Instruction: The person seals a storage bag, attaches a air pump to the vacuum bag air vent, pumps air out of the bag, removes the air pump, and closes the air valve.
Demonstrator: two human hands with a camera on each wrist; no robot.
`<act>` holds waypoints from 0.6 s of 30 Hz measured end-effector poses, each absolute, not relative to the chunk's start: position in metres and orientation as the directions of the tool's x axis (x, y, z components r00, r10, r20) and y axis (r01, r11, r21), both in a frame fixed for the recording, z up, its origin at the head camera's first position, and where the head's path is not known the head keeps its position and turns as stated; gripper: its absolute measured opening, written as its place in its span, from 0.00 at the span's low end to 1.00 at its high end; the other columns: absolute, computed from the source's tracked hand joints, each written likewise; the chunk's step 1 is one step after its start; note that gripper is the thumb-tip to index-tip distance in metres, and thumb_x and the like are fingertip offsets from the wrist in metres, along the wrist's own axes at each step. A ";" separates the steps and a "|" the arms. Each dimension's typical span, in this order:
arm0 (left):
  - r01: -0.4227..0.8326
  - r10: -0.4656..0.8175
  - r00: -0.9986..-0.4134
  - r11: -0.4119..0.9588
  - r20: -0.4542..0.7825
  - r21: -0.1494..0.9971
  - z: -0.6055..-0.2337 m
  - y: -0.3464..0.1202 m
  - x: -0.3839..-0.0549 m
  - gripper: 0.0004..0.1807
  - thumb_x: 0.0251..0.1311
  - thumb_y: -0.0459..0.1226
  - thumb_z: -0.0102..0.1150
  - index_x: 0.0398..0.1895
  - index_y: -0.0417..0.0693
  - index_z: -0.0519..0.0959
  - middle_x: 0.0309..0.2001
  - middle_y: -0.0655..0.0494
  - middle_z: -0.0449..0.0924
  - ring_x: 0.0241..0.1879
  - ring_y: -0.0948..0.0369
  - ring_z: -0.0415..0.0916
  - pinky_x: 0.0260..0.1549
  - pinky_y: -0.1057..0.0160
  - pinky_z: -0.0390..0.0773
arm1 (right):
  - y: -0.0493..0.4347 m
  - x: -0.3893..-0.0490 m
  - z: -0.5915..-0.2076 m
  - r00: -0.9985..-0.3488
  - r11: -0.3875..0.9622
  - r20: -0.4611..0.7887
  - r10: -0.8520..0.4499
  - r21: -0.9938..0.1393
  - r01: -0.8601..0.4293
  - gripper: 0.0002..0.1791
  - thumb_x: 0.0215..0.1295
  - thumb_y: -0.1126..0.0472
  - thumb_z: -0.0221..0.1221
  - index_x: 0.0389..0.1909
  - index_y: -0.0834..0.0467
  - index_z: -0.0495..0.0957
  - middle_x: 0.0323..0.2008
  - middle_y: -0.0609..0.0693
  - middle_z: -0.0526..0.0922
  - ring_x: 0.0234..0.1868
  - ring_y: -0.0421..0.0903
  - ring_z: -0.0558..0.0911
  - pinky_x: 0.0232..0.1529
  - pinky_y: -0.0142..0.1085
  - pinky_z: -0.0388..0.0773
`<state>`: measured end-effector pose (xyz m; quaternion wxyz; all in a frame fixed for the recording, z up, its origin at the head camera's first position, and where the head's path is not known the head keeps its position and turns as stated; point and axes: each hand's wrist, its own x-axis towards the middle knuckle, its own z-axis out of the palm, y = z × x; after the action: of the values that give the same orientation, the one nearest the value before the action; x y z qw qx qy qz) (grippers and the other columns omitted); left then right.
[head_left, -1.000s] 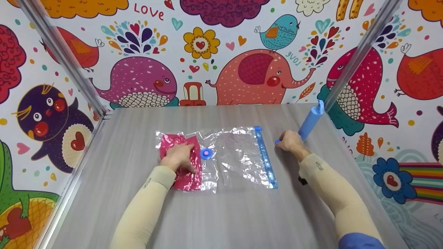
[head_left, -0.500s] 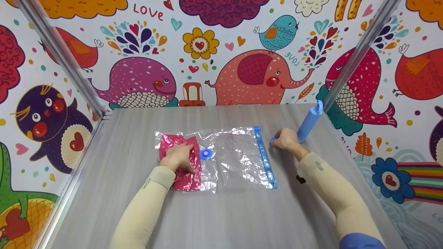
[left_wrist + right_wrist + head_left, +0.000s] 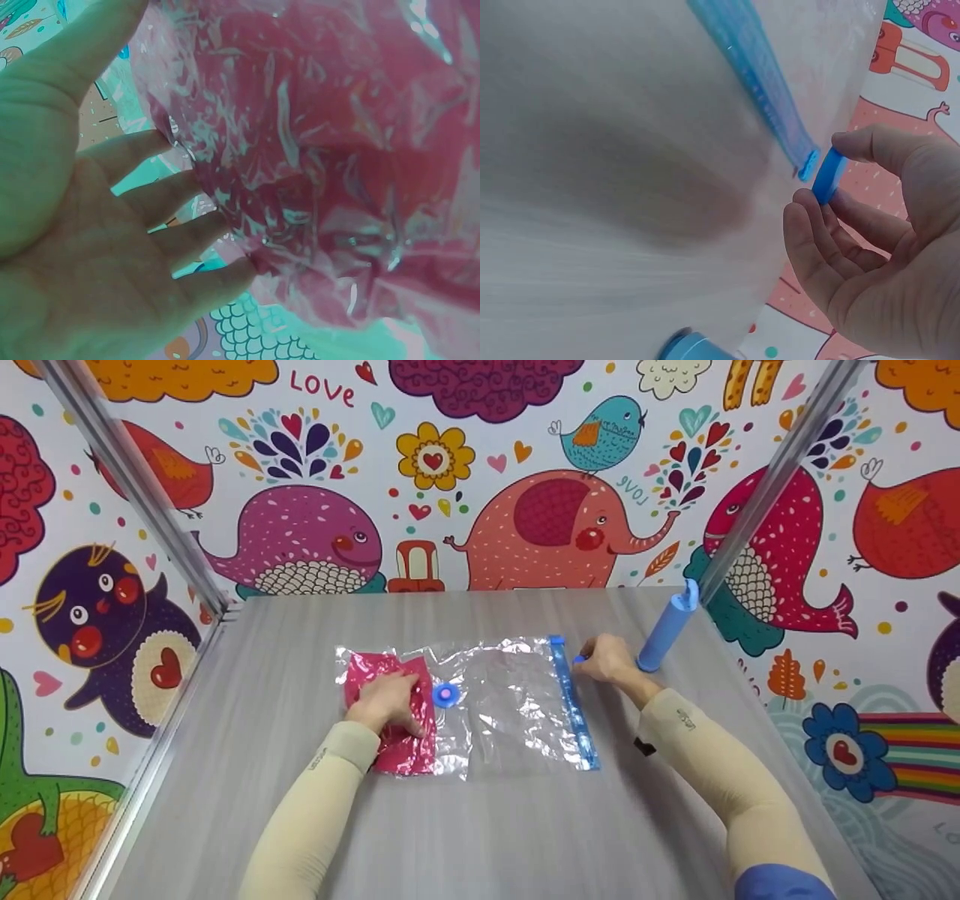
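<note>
A clear plastic vacuum bag (image 3: 510, 712) lies flat with a folded pink cloth (image 3: 409, 754) inside its left end. My left hand (image 3: 386, 701) rests on the bag over the cloth, fingers spread; in the left wrist view the fingertips touch the wrinkled plastic. Near the cloth sits a round blue valve (image 3: 446, 695) with a pink centre. Thumb and fingers of my right hand (image 3: 609, 660) pinch a small blue cap (image 3: 829, 176), just right of the blue zip strip (image 3: 576, 705). In the right wrist view the strip's slider (image 3: 808, 165) is close beside the cap, seemingly apart.
A blue hand pump (image 3: 666, 631) stands upright just beyond my right hand. The grey wood-grain table (image 3: 495, 840) meets printed walls (image 3: 435, 525) at the back and sides, with metal posts (image 3: 739, 502) in the corners.
My right hand has moved left with the blue cap, away from the pump and toward the bag's zip strip. My left hand stays on the cloth.
</note>
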<state>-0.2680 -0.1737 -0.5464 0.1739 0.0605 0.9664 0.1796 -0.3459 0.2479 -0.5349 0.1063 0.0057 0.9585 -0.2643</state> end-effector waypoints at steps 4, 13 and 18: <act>0.057 0.179 -0.934 0.929 -0.309 0.366 -0.546 -0.173 -0.269 0.65 0.48 0.48 0.93 0.88 0.46 0.65 0.89 0.38 0.62 0.87 0.31 0.59 0.84 0.25 0.62 | 0.242 -0.346 -0.535 -0.979 0.861 -0.190 -0.070 -0.508 0.037 0.23 0.73 0.57 0.72 0.62 0.66 0.86 0.57 0.65 0.90 0.54 0.59 0.89 0.60 0.53 0.91; 0.060 0.181 -0.930 0.934 -0.321 0.353 -0.546 -0.174 -0.268 0.67 0.47 0.49 0.93 0.89 0.48 0.63 0.89 0.37 0.62 0.87 0.31 0.59 0.84 0.27 0.64 | 0.224 -0.343 -0.535 -0.981 0.859 -0.129 -0.143 -0.508 -0.058 0.22 0.69 0.60 0.74 0.58 0.68 0.88 0.54 0.66 0.92 0.55 0.60 0.90 0.60 0.55 0.91; 0.048 0.173 -0.931 0.930 -0.321 0.364 -0.546 -0.174 -0.268 0.67 0.46 0.48 0.93 0.89 0.48 0.63 0.89 0.37 0.61 0.87 0.31 0.59 0.85 0.27 0.62 | 0.212 -0.343 -0.533 -0.979 0.849 -0.115 -0.170 -0.521 -0.086 0.21 0.67 0.61 0.75 0.56 0.69 0.88 0.52 0.66 0.92 0.52 0.59 0.91 0.58 0.54 0.91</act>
<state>-0.2679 -0.1739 -0.5458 0.1765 0.0573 0.9664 0.1781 -0.3425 0.2117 -0.5332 0.0786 -0.0670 0.9584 -0.2662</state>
